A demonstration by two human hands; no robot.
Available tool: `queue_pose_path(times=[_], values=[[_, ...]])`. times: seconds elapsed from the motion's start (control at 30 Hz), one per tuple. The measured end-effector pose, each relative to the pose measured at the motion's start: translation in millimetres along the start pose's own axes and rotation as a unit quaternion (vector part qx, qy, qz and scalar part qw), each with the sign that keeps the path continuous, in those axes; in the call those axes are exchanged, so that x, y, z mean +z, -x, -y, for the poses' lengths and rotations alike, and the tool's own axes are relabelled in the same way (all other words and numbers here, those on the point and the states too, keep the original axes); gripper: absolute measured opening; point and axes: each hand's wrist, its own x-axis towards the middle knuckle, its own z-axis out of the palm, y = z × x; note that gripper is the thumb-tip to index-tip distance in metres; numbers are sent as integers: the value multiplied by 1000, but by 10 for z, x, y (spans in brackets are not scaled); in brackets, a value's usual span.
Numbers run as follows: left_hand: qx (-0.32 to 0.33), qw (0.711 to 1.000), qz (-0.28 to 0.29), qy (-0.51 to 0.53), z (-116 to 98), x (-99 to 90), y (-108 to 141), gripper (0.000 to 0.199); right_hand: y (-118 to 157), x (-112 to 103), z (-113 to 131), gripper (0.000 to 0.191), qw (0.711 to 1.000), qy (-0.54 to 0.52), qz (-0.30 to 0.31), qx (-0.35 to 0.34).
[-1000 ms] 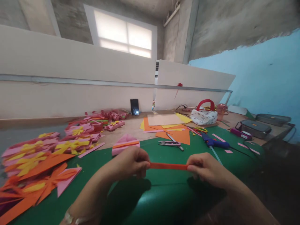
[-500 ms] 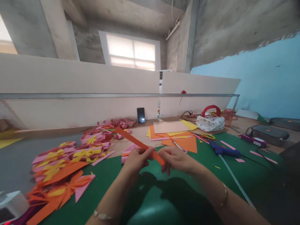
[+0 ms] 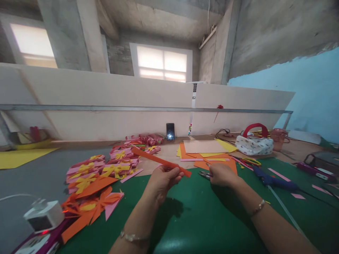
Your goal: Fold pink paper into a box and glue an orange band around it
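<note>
My left hand (image 3: 164,181) pinches an orange paper strip (image 3: 156,160) near its right end, and the strip slants up to the left. To the right, my right hand (image 3: 224,175) is closed around what look like pliers (image 3: 204,174); their grey metal jaws point left and the handles are hidden in my fingers. Just behind that hand are orange paper sheets (image 3: 197,164). Pink bundles with yellow paper bows (image 3: 86,181) are heaped on the left, beside orange paper flowers (image 3: 99,204).
A green mat (image 3: 196,225) covers the near table. On the right are a blue glue gun (image 3: 275,180), yellow-handled scissors (image 3: 251,161) and a white patterned bag (image 3: 254,145). A phone (image 3: 170,132) leans at the back. A white plug adapter (image 3: 43,216) sits front left.
My right hand has let go of the orange strip, moved right and closed on the pliers. My left hand still holds the strip. The view has turned slightly left.
</note>
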Motion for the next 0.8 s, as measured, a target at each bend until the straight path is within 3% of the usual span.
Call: queue_pose_path(times=[0.17,0.33,0.37,0.43,0.5,0.63,0.8], values=[[5,1000,-23,6,-13,-5,-19,13,-18,-301,121,9,997,-54,-48,-10],[49,997,-45,27,-35,-16,-42,17,-24,-548,468,17,967,-208,-79,-121],[54,997,-52,29,-45,-21,-42,17,-21,-529,523,21,947,-281,-69,-141],[57,996,-63,28,-70,-30,-40,11,-20,-434,584,28,879,-447,-30,-167],[53,995,-77,27,-89,-34,-36,5,-33,-322,590,34,821,-544,-3,-170],[74,993,-81,46,-83,-34,-44,10,-53,-226,581,34,833,-527,-7,-168],[84,991,-96,35,-53,-38,-66,22,27,-298,661,30,847,-483,-52,-216]])
